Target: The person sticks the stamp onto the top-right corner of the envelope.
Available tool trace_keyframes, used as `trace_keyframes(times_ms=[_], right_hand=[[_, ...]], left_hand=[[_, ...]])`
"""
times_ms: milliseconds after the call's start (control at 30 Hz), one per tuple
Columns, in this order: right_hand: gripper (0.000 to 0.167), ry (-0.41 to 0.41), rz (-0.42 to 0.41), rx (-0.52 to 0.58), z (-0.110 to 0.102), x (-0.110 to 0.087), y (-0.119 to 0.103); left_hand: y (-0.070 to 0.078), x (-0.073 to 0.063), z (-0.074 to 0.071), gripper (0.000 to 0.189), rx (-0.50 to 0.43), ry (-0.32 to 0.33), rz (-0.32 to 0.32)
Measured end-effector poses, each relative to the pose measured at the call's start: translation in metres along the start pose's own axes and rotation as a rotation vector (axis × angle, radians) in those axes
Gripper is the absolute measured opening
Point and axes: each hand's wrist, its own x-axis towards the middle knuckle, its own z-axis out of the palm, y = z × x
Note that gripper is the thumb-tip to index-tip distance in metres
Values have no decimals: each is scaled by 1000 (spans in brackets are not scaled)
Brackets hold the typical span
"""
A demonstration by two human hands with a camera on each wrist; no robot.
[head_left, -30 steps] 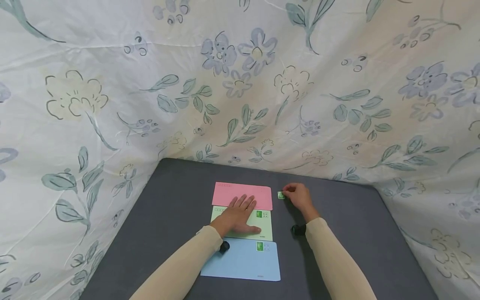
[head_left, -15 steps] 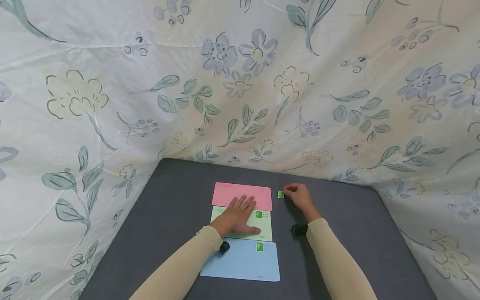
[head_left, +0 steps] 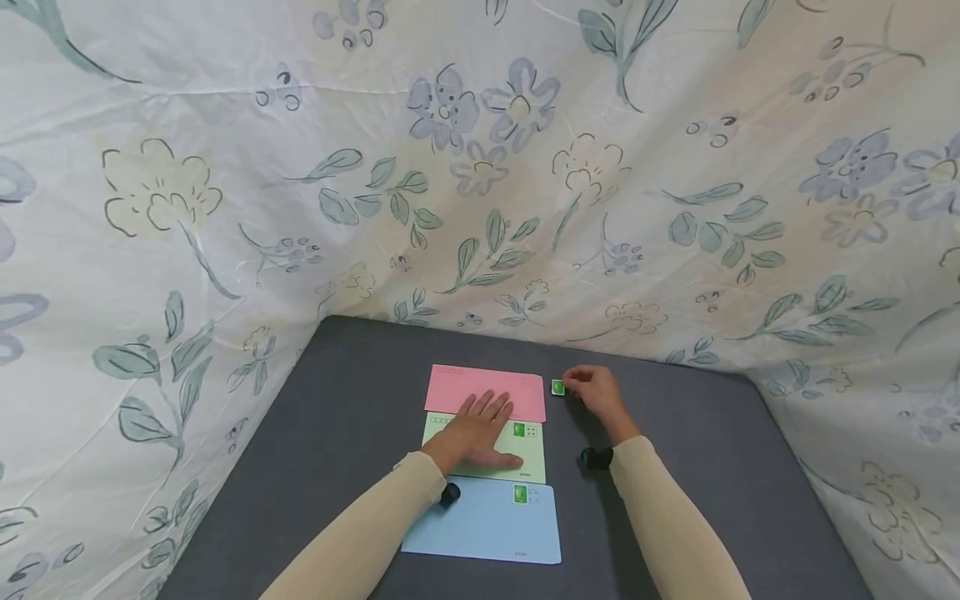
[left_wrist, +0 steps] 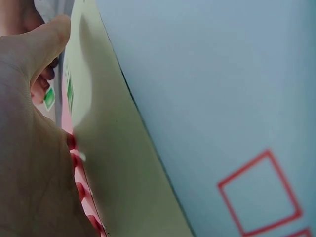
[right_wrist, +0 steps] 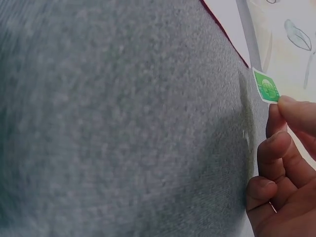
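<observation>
Between thumb and forefinger, my right hand (head_left: 597,395) pinches a small green stamp (right_wrist: 266,86) with a white border by its corner. In the head view the stamp is just right of the pink envelope (head_left: 517,392). My left hand (head_left: 478,435) lies flat with fingers spread, palm over the green envelope (head_left: 532,458) and fingertips on the pink one. Below is a blue envelope (head_left: 495,525). Green stamps show at the upper right of both the green and blue envelopes. The pink envelope's upper right corner is bare.
The envelopes lie in a column on a dark grey table (head_left: 360,400). A floral curtain (head_left: 480,208) hangs along the back and sides of the table. A black wrist device (head_left: 596,458) sits at the right cuff, another (head_left: 449,495) at the left.
My right hand has moved slightly left with the stamp, nearer the pink envelope. The left hand stays in place on the envelopes.
</observation>
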Motion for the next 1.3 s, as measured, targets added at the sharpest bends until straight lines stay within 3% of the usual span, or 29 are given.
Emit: trace_keyframes(times_ms=[533, 700, 1300], right_hand=[[9, -13, 6, 44, 9, 3, -16], [10, -9, 14, 47, 11, 2, -18], [10, -3, 17, 60, 21, 7, -25]], left_hand=[[-3, 3, 4, 109, -40, 0, 0], [0, 0, -3, 109, -25, -23, -10], [-1, 3, 0, 110, -6, -19, -1]])
